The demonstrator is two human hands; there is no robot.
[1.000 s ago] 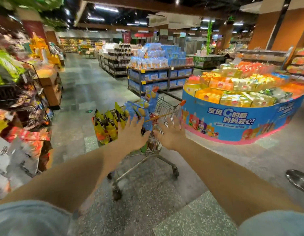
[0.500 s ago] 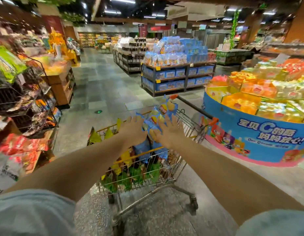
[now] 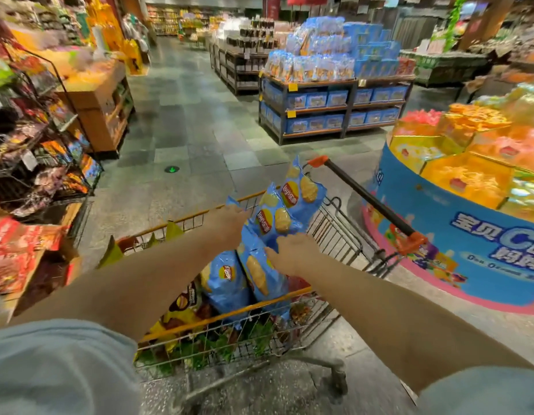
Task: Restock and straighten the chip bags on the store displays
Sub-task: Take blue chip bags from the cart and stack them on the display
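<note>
L hand (image 3: 230, 224), frame centre: fingers curled over the left edge of a bunch of blue chip bags (image 3: 285, 209), grasping it. R hand (image 3: 292, 254), just right of and below L: fingers curled onto the lower right side of the same bunch, also gripping. Both arms reach fwd from bottom corners, grey sleeves at bottom edge. The bunch is held above the wire shopping cart (image 3: 334, 232), tilted up toward upper right, top bag near the cart's orange-capped handle (image 3: 370, 202).

More blue bags (image 3: 227, 280) stand in the cart basket below the hands; dark/yellow bags (image 3: 182, 307) at lower left of basket, green ones along the bottom. Far left of frame: wire snack rack (image 3: 41, 163) w/ mixed packets. Right of frame: round blue display (image 3: 469, 235) stacked w/ orange/yellow packs.

Vs 0.5 s ago: blue bags lifted higher out of the cart and more fanned out; hands gone from spread over the bags to closed on them; cam closer, cart fills more of lower centre. Vs 1.0 s ago: cart was further off.
</note>
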